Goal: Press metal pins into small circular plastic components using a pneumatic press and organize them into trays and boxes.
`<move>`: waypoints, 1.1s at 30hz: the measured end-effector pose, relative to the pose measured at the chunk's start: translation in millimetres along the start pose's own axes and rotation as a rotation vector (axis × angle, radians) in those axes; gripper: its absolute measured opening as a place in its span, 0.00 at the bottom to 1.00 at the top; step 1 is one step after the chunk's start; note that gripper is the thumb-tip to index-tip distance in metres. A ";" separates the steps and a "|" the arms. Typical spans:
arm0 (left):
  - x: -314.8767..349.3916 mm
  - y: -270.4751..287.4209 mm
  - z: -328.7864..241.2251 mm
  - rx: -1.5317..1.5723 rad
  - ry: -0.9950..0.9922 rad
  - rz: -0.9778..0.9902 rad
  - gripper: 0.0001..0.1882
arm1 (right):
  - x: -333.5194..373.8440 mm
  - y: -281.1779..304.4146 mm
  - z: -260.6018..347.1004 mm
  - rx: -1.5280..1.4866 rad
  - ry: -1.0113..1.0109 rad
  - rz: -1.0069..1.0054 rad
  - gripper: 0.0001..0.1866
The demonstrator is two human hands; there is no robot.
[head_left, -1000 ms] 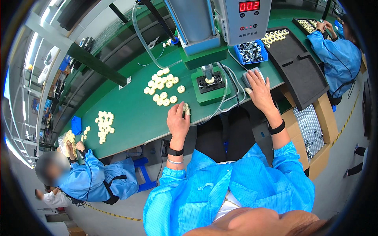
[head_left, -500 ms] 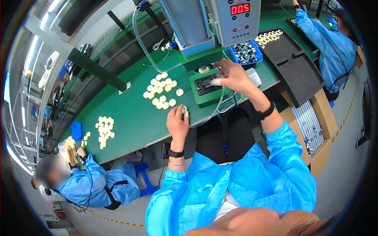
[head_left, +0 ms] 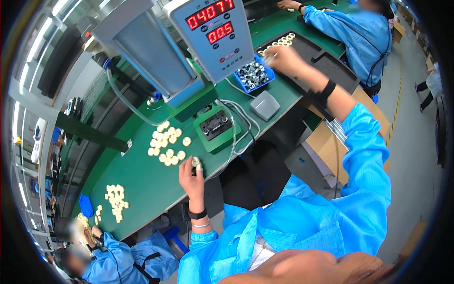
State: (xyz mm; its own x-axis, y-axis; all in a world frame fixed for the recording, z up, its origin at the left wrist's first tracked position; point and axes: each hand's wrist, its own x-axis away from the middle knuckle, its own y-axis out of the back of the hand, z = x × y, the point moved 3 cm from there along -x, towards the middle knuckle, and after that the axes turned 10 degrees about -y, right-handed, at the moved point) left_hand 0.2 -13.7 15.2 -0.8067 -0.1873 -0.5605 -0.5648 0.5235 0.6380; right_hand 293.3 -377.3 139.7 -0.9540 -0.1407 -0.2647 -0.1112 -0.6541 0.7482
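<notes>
My left hand (head_left: 191, 182) rests at the green bench's near edge, fingers closed round a small cream round piece (head_left: 195, 162) with a darker centre. A pale cover shows on its thumb. To its left lies a loose group of cream round pieces (head_left: 163, 141). My right hand (head_left: 285, 60) is raised over the near-left part of the black tray (head_left: 326, 71), its fingertips pinched and blurred; what they hold cannot be made out. The press fixture (head_left: 216, 125), a black block on a green base, stands between my hands with no hand on it.
The press with its display box (head_left: 213, 38) towers over the bench. A blue bin of metal parts (head_left: 255, 75) and a grey-white box-like pedal (head_left: 265, 105) stand right of it. Cables cross the bench edge. Cartons (head_left: 326, 151) stand below. Co-workers in blue (head_left: 347, 33) sit at both sides.
My right hand has moved from the press fixture rightward and away to the black tray. My left hand keeps its cream piece. The whole view has swung to the right.
</notes>
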 end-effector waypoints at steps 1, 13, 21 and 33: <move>-4.1 -1.4 -1.4 0.111 0.085 0.009 0.21 | -31.3 20.6 -36.4 0.210 0.089 -0.148 0.17; -67.2 -19.2 -60.1 0.106 -0.075 -0.039 0.21 | -177.4 10.8 -256.8 0.492 -0.330 -0.113 0.10; -65.3 -19.9 -57.5 0.068 -0.021 -0.025 0.20 | -175.1 -10.0 -259.8 0.336 -0.249 -0.133 0.16; -109.3 -52.6 -62.2 0.261 -0.112 0.105 0.20 | -71.7 51.8 -109.4 -0.262 -0.088 0.040 0.25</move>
State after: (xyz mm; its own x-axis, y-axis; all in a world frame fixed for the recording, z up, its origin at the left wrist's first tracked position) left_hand 107.2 -72.4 75.7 -0.8262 -0.0356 -0.5622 -0.4035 0.7339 0.5465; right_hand 386.4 -482.4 130.9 -0.9781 -0.1126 -0.1751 -0.0078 -0.8207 0.5713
